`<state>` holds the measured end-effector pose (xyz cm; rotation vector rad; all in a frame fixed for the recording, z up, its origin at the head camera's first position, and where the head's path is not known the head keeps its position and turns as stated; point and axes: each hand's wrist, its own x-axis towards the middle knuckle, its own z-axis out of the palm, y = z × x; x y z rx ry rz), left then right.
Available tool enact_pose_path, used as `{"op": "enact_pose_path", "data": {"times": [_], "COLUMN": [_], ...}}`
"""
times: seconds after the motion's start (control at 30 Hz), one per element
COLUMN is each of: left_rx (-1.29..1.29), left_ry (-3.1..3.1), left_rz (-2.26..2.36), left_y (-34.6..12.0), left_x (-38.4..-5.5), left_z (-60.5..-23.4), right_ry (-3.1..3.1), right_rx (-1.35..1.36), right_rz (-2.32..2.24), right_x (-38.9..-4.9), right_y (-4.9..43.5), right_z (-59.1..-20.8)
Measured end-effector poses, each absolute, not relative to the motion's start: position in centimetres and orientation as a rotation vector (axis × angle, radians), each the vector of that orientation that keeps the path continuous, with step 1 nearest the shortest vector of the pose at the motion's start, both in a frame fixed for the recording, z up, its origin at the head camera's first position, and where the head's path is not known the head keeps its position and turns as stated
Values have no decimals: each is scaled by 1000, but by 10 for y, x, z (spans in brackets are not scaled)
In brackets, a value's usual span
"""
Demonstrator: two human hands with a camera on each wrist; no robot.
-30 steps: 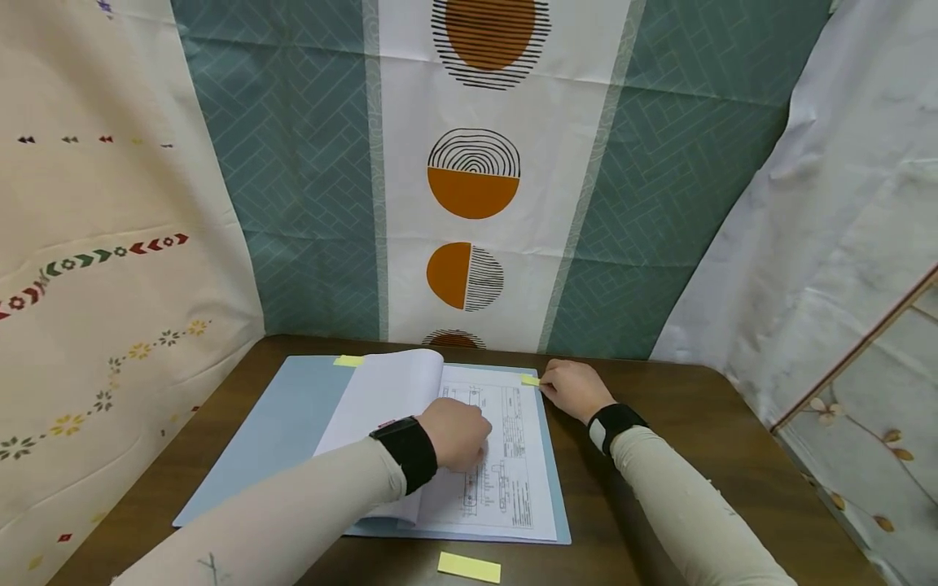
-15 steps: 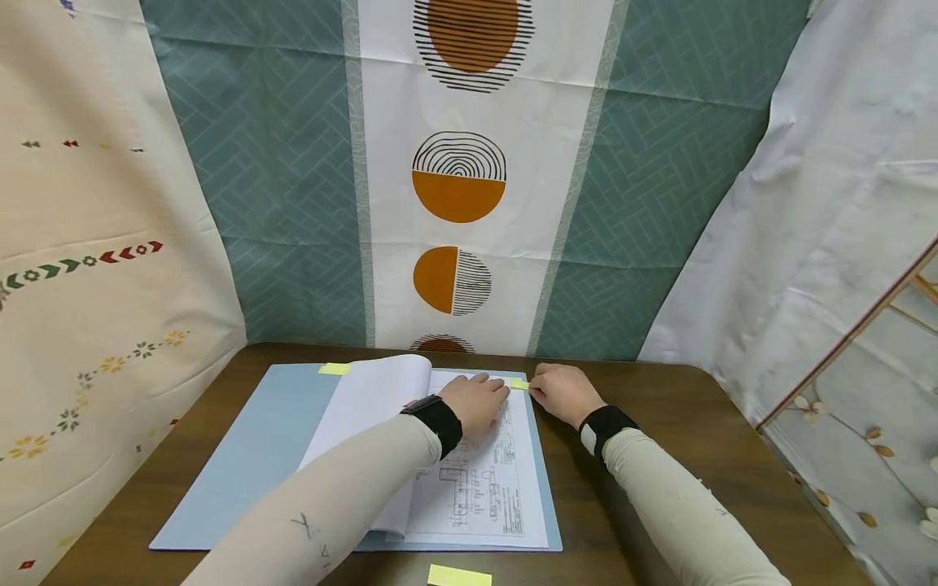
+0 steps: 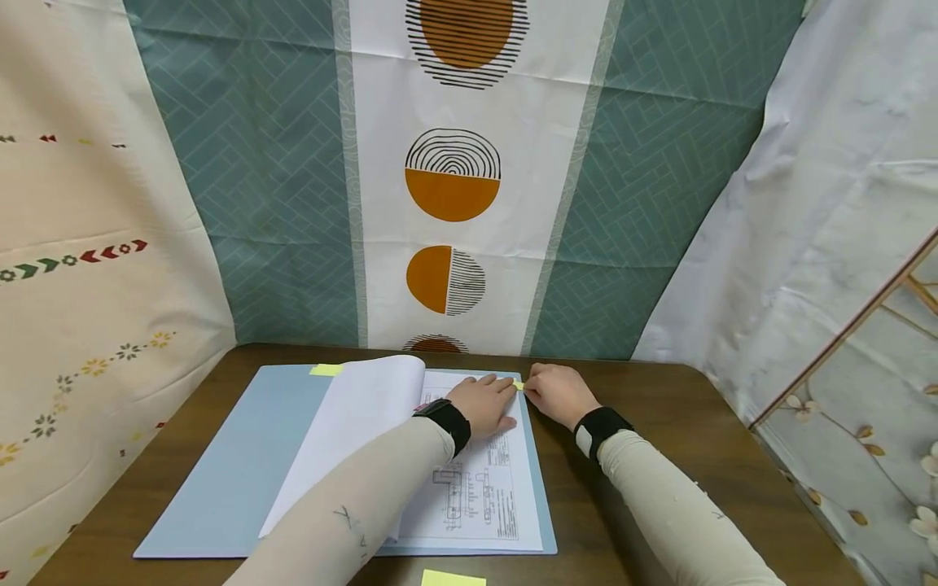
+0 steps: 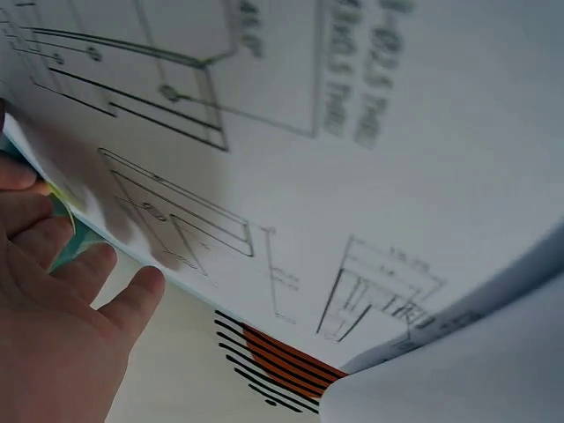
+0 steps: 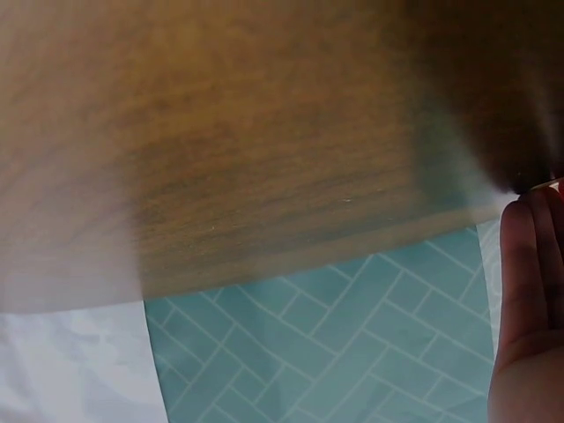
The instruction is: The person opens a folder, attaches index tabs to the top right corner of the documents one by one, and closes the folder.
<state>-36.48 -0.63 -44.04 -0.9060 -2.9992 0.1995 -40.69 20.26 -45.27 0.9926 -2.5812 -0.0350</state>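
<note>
A light blue folder (image 3: 234,464) lies spread on the table, holding white sheets printed with technical drawings (image 3: 469,517). My left hand (image 3: 479,407) rests on the drawing page near its upper right corner, fingers fairly straight. Those fingertips reach a yellow sticky tab (image 3: 519,386) that sticks out past the page's right edge. From the right, my right hand (image 3: 560,396) pinches the tab's outer end between thumb and fingers. In the left wrist view a bit of yellow (image 4: 62,198) shows beside the left fingers. The right wrist view catches only part of the right hand (image 5: 529,308).
Turned-over white sheets (image 3: 352,431) curl up at the folder's middle. Another yellow sticky tab (image 3: 326,369) marks the top edge on the left. A yellow sticky pad (image 3: 453,579) lies at the front of the brown table (image 3: 645,391). Patterned curtains (image 3: 293,163) hang behind.
My left hand has moved up and right across the page, its curled fingers straightening out onto the sticky tab. My right hand stays pinching the tab. The head view shifts slightly.
</note>
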Motion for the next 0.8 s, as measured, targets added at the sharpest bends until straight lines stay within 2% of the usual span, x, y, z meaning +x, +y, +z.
{"op": "enact_pose_path", "data": {"times": [0.37,0.8], "left_rx": [-908,-753], "left_ry": [-3028,-3097], "left_rz": [98,-15], "left_y": [-12,-12], "left_x": [-379,-361], "left_z": [-461,-432], "right_ry": [-2598,-2614], "right_rx": [963,942], "right_rz": [-29,-12], "right_x": [-405,-405], "right_y": [201,199], "right_z": [-452,-453]}}
